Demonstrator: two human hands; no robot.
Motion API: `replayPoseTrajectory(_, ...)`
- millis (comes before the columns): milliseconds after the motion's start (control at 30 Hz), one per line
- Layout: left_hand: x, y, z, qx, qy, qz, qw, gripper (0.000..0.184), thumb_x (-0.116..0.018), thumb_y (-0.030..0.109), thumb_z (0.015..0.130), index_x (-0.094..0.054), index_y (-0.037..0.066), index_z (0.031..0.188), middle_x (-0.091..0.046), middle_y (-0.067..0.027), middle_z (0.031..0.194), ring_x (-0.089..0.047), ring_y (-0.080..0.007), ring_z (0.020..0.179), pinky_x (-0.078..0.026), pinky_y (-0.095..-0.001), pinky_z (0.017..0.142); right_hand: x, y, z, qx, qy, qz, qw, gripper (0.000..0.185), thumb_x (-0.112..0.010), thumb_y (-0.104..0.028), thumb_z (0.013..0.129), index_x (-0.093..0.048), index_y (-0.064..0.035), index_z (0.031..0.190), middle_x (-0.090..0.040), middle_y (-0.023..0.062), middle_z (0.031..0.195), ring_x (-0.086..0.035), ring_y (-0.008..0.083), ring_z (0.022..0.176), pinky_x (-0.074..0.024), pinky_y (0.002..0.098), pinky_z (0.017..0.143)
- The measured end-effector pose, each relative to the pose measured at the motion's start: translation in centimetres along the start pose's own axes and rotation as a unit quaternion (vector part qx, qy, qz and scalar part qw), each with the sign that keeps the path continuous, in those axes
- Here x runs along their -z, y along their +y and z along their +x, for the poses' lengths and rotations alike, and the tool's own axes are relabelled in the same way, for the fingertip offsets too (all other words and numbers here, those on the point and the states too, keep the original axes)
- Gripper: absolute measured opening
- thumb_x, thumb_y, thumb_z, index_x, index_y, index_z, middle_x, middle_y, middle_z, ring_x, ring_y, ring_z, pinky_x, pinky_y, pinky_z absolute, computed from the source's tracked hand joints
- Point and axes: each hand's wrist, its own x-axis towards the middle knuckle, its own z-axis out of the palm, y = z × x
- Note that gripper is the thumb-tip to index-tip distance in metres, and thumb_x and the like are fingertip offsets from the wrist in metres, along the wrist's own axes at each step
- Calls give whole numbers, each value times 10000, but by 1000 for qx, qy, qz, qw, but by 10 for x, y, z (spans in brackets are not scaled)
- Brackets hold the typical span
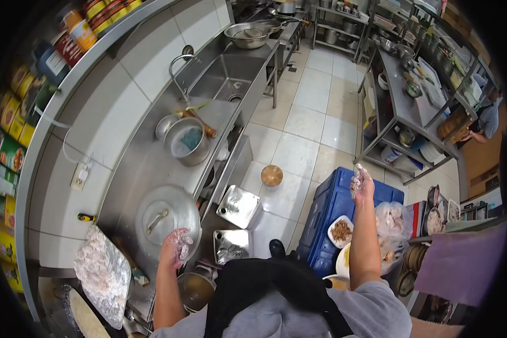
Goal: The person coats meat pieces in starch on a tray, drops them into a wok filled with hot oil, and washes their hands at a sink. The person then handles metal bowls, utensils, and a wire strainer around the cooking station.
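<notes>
Steel table: it runs under and beyond the round lid, your landmark, with its bare metal (136,163) just past the lid and a sink at the far end.
Blue chest (333,194): right of the lid, across the floor tiles from your table; you cannot see inside it.
Round lid (172,211): lies flat on the table, handle up, beside your left hand; what it covers, you cannot tell.
Metal tray (125,281): left of the lid and nearer you, heaped with white-coated pieces (102,265).
Steel pot (201,152): beyond the lid, on the table, with something teal inside, too indistinct to name.
Square tins (238,205): two, just right of the lid; glare hides whether they hold anything.
White bowl (350,222): right of the lid, by the chest, filled with brown bits.
Your right hand (361,183): far right of the lid, over the chest, white-smeared, fingers loosely spread, gripping nothing visible.
Your left hand (178,247): at the lid's near edge, white-smeared, half-curled but unclosed, gripping nothing visible; contact with the lid is unclear.
</notes>
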Motion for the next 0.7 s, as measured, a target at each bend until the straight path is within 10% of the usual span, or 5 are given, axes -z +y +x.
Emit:
replayPoseTrajectory(267,-14,42,105,-36,44,-101,993,437,-522,455,970,-611,62,1138,-627,-53,705,-431,-79,398,-292,-214,344,-121,-55,112,27,-87,0,996,189,-546,-139,925,-619,-68,1084,-519,0,663,-425,86,466,-311,212,366)
replayPoseTrajectory(700,-202,165,456,-97,-63,-414,903,333,-577,244,961,-513,198,1284,-609,-125,946,-468,-97,555,-368,-219,454,-339,-28,337,-20,-100,-141,985,115,-582,-177,925,-622,-111,1010,-445,-34,604,-365,69,425,-257,212,353)
